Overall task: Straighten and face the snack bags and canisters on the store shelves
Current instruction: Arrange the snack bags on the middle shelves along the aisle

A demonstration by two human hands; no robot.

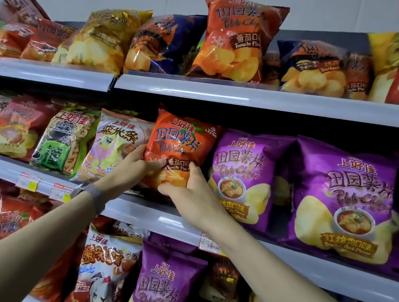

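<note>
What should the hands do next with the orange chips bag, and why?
Probably set the orange chips bag down upright on the middle shelf. The left hand and right hand hold its lower part, and it looks tilted beside the purple bag.

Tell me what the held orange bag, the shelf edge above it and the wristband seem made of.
Orange bag: thin glossy plastic film, probably; it creases and shows glare streaks.
Shelf edge: smooth grey strip, likely plastic or painted metal, with soft highlights.
Wristband: grey, fine-textured, looks woven or mesh; too blurred to say which.
</note>
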